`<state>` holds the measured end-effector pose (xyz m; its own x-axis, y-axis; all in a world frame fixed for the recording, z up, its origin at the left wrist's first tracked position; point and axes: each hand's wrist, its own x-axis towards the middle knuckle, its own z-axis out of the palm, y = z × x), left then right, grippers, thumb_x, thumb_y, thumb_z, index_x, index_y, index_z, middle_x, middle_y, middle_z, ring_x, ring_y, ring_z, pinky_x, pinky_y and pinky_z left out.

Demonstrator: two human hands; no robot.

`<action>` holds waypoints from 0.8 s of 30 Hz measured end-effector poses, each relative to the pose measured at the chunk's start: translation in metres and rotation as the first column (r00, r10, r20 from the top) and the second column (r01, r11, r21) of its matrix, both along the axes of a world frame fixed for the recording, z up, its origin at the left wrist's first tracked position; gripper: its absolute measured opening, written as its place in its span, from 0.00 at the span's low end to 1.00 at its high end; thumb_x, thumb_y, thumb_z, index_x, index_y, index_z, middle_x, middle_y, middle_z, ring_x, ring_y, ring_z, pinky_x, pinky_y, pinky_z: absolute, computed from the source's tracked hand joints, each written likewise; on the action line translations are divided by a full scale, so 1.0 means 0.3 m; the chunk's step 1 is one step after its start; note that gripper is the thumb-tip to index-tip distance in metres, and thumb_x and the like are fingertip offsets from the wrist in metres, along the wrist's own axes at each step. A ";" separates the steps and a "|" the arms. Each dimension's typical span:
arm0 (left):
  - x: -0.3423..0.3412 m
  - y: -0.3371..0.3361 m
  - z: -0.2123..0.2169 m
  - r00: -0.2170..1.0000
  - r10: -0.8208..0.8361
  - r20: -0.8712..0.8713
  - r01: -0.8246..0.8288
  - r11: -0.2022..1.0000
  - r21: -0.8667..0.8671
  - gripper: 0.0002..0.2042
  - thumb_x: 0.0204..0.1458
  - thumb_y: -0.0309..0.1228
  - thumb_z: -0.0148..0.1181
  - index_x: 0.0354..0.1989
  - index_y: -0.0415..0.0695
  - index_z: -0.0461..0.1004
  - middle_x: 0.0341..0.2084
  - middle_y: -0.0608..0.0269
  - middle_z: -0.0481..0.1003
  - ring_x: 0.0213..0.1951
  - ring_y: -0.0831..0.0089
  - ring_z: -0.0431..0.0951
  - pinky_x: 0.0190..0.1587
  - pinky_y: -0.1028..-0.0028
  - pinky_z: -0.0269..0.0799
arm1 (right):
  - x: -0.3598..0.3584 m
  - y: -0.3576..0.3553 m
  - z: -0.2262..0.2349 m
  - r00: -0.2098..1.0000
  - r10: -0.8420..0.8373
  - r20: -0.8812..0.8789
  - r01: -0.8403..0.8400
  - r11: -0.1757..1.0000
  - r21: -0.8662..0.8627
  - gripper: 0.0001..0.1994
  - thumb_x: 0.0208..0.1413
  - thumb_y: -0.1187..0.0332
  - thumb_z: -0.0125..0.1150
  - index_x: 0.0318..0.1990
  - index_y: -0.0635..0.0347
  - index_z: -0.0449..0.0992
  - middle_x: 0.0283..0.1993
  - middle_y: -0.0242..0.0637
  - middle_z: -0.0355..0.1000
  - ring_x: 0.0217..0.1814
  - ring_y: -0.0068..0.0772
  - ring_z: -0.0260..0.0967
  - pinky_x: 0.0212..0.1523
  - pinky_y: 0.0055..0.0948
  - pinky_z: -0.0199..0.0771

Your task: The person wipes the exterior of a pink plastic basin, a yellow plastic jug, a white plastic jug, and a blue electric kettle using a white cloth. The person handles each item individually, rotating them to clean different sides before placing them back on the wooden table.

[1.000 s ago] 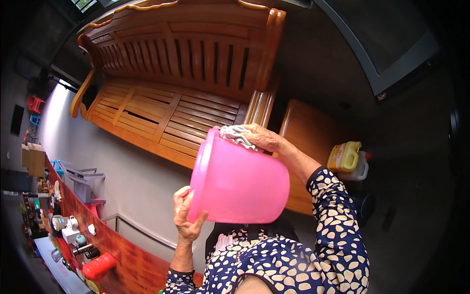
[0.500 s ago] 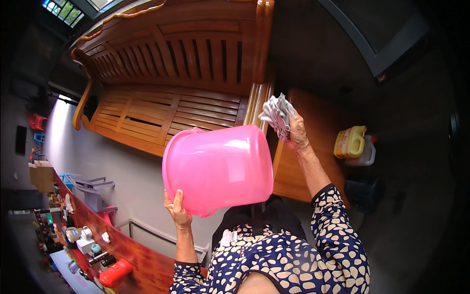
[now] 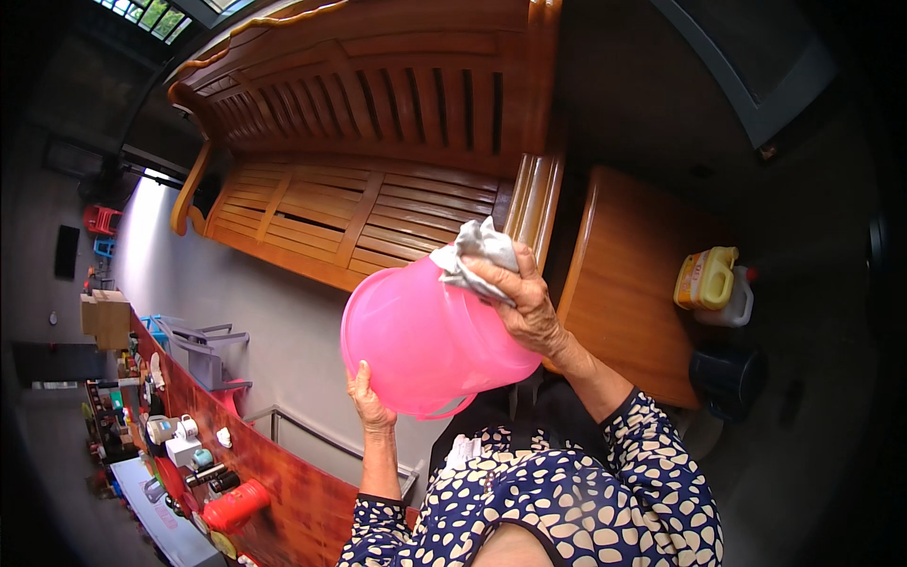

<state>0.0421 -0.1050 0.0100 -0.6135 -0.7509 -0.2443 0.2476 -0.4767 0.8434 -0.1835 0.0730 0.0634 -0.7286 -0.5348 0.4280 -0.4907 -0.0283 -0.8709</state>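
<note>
A pink plastic bucket (image 3: 430, 340) is held up on its side before me, its mouth turned left and its base to the right. My left hand (image 3: 372, 404) grips the rim at the lower left, thumb outside; its other fingers are mostly hidden. In my right hand (image 3: 524, 300) is a bunched grey-white cloth (image 3: 477, 253), pressed against the upper side of the bucket near the base. A handle (image 3: 448, 410) hangs below the bucket.
Beyond the bucket stands a wooden slatted bench (image 3: 312, 213). A low wooden table (image 3: 633, 274) is to the right, with a yellow jug (image 3: 704, 279) and a dark bin (image 3: 726, 378) beside it. A cluttered reddish table (image 3: 293, 487) lies at left, near a grey plastic chair (image 3: 210, 354).
My right hand has come down and left, bringing the cloth from the air onto the bucket. The bucket has tilted and shifted a little right in view; my left hand still grips it.
</note>
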 end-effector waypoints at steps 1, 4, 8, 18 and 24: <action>0.002 0.005 -0.007 1.000 0.008 0.002 -0.008 1.000 0.020 0.17 0.61 0.29 0.50 0.57 0.40 0.65 0.48 0.57 0.73 0.47 0.67 0.76 0.50 0.67 0.73 | 0.010 0.006 0.003 0.999 0.024 -0.047 -0.024 1.000 0.007 0.29 0.41 0.85 0.57 0.52 0.47 0.78 0.59 0.43 0.62 0.59 0.46 0.59 0.61 0.38 0.62; 0.027 0.013 -0.033 0.999 0.031 0.008 -0.031 0.997 0.069 0.17 0.61 0.30 0.49 0.58 0.40 0.64 0.49 0.56 0.73 0.49 0.66 0.75 0.52 0.65 0.73 | 0.042 0.036 0.028 0.984 0.146 -0.102 -0.146 0.989 -0.001 0.28 0.39 0.83 0.59 0.52 0.48 0.78 0.58 0.41 0.65 0.58 0.42 0.60 0.59 0.38 0.60; 0.064 0.013 -0.069 0.999 0.028 -0.017 -0.026 0.994 0.106 0.18 0.62 0.30 0.47 0.59 0.40 0.63 0.50 0.55 0.73 0.50 0.63 0.75 0.53 0.63 0.72 | 0.085 0.094 0.049 0.933 0.359 -0.015 -0.359 0.933 -0.008 0.25 0.42 0.81 0.61 0.51 0.49 0.79 0.56 0.39 0.67 0.56 0.41 0.61 0.59 0.37 0.58; 0.041 0.050 -0.039 1.000 -0.021 0.000 0.021 0.998 0.057 0.18 0.61 0.29 0.48 0.59 0.38 0.63 0.49 0.55 0.73 0.49 0.65 0.76 0.52 0.66 0.74 | -0.048 0.061 0.190 0.957 0.278 0.076 -0.276 0.960 -0.035 0.21 0.44 0.76 0.62 0.50 0.51 0.78 0.50 0.37 0.69 0.56 0.41 0.64 0.61 0.39 0.60; 0.040 0.073 -0.007 0.998 -0.040 -0.054 0.044 0.996 0.081 0.17 0.61 0.29 0.49 0.58 0.38 0.64 0.48 0.55 0.74 0.48 0.65 0.76 0.52 0.66 0.74 | 0.036 0.045 0.227 0.916 0.187 -0.356 -0.178 0.982 0.058 0.16 0.44 0.67 0.68 0.44 0.45 0.80 0.49 0.34 0.70 0.53 0.38 0.62 0.57 0.39 0.57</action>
<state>0.0541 -0.0832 0.0079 -0.6575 -0.7031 -0.2708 0.2684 -0.5545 0.7877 -0.1727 0.0865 0.1314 -0.4180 -0.6569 0.6275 -0.7578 -0.1287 -0.6396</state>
